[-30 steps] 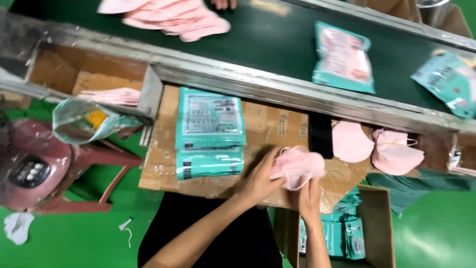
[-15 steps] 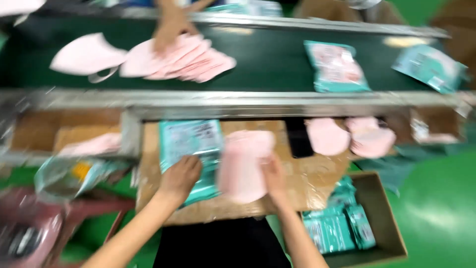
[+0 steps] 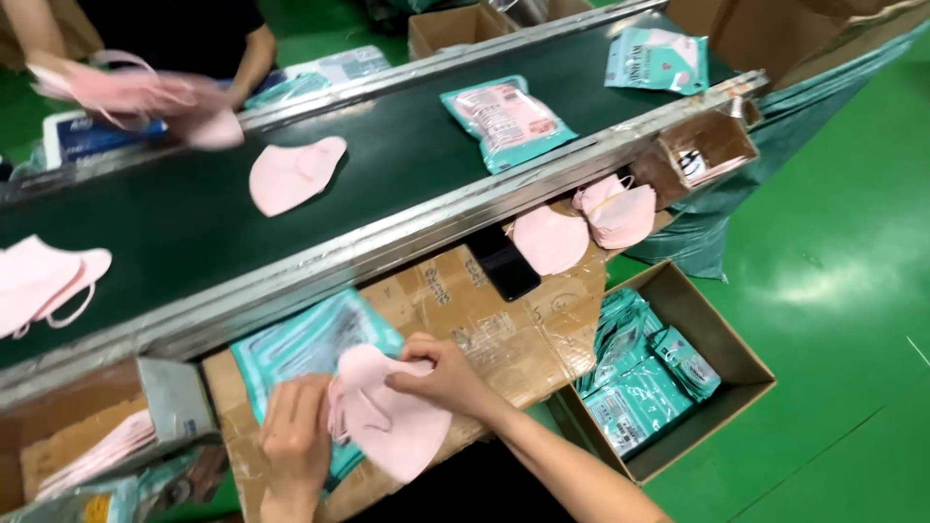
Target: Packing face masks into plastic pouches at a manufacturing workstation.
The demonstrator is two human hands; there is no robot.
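Both of my hands grip a stack of pink face masks over a cardboard-topped bench. My left hand clasps the stack's left edge. My right hand pinches its upper right side. Under the stack lies a pile of flat teal pouches. Just beyond runs a dark green conveyor belt carrying loose pink masks and filled teal packets.
A carton of filled teal packets sits on the green floor at the right. More pink masks and a black phone rest on the bench. Across the belt another person's hands hold pink masks. A box with masks stands left.
My view has swung, so the belt now runs slanted. The mask stack has come down toward me and leftward over the teal pouches, with both hands still on it.
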